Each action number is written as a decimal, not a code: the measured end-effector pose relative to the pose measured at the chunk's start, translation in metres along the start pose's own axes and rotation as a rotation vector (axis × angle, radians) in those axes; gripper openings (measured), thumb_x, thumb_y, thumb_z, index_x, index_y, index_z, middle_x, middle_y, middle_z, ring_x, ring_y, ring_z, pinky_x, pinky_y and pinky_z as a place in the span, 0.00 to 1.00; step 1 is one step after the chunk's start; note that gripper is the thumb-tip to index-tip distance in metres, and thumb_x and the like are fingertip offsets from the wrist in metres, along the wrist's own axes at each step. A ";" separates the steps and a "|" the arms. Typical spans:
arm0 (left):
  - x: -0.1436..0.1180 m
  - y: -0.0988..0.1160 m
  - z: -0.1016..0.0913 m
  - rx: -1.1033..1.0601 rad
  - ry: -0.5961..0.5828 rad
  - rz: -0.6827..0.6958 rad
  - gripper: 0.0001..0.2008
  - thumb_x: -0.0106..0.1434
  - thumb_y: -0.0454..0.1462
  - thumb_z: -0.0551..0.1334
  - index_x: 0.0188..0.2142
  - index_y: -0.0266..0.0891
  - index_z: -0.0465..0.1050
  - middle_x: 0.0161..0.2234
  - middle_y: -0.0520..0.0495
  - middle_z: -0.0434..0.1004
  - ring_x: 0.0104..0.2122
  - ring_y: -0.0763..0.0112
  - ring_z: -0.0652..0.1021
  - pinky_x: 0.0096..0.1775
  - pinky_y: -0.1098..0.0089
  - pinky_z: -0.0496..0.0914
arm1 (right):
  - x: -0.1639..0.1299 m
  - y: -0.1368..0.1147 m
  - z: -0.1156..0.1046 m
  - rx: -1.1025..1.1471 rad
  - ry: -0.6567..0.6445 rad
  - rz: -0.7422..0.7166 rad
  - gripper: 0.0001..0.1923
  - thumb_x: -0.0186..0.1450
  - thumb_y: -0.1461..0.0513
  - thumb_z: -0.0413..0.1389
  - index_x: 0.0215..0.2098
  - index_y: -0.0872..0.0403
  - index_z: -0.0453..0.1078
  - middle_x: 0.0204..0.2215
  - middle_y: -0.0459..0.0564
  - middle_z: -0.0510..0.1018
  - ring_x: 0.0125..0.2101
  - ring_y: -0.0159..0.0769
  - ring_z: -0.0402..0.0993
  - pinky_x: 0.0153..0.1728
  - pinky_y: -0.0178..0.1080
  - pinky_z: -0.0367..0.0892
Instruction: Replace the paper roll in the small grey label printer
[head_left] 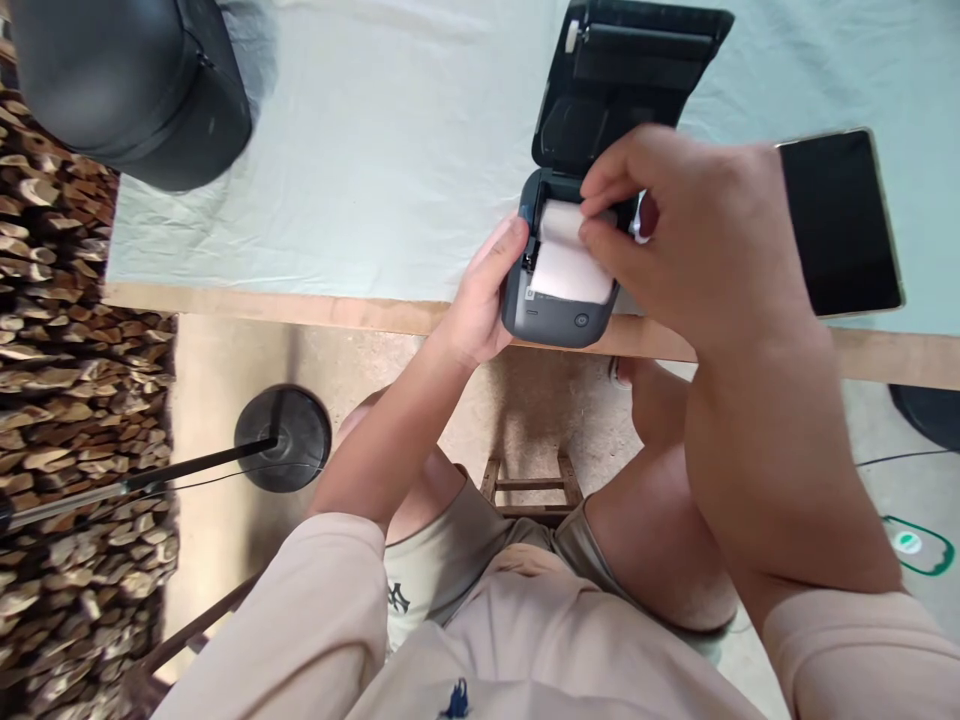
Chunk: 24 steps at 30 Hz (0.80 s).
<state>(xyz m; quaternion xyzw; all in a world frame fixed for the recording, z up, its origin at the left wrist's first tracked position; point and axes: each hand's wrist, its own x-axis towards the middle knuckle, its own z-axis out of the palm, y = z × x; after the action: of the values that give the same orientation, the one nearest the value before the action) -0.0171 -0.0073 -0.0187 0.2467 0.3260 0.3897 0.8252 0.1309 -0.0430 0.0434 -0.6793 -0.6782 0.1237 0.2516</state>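
Observation:
A dark grey portable label printer [555,322] sits at the table's front edge with its black lid [626,85] flipped up. Inside it lies a white paper roll [561,222], and a strip of its paper hangs forward over the printer's front. My left hand [491,290] wraps the printer's left side, thumb on the rim. Over the compartment, my right hand [675,215] has thumb and fingertips pinched at the right part of the paper; the exact contact is partly hidden by the fingers.
A black phone [844,222] rests on the cloth-covered table [375,150], just right of my right hand. A black rounded case [135,90] stands at the far left. Below are a round stand base [283,438] and a wooden stool [531,485]. Stacked firewood [82,450] lines the left.

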 end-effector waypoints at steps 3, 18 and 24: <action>-0.002 0.000 0.002 0.026 0.005 0.005 0.11 0.67 0.42 0.57 0.47 0.42 0.71 0.47 0.48 0.78 0.64 0.59 0.67 0.60 0.62 0.70 | 0.001 -0.001 0.002 -0.177 -0.134 0.087 0.19 0.56 0.62 0.60 0.45 0.43 0.71 0.37 0.46 0.79 0.35 0.45 0.72 0.39 0.48 0.67; 0.011 -0.003 -0.017 0.090 -0.133 0.042 0.18 0.71 0.48 0.50 0.46 0.40 0.72 0.48 0.51 0.77 0.65 0.58 0.65 0.59 0.59 0.71 | 0.013 0.036 -0.014 1.060 0.318 0.367 0.15 0.49 0.65 0.49 0.36 0.48 0.60 0.26 0.42 0.68 0.17 0.26 0.58 0.15 0.31 0.39; 0.012 -0.002 -0.016 0.048 -0.094 0.051 0.20 0.71 0.48 0.49 0.48 0.41 0.72 0.47 0.53 0.77 0.64 0.58 0.67 0.57 0.61 0.73 | 0.016 0.084 0.012 0.645 0.431 0.384 0.12 0.60 0.63 0.45 0.44 0.49 0.52 0.37 0.47 0.65 0.24 0.27 0.64 0.25 0.36 0.62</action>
<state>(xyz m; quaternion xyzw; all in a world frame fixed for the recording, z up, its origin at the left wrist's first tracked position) -0.0221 0.0033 -0.0348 0.2925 0.2898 0.3910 0.8232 0.1974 -0.0211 -0.0066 -0.6898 -0.3983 0.2293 0.5594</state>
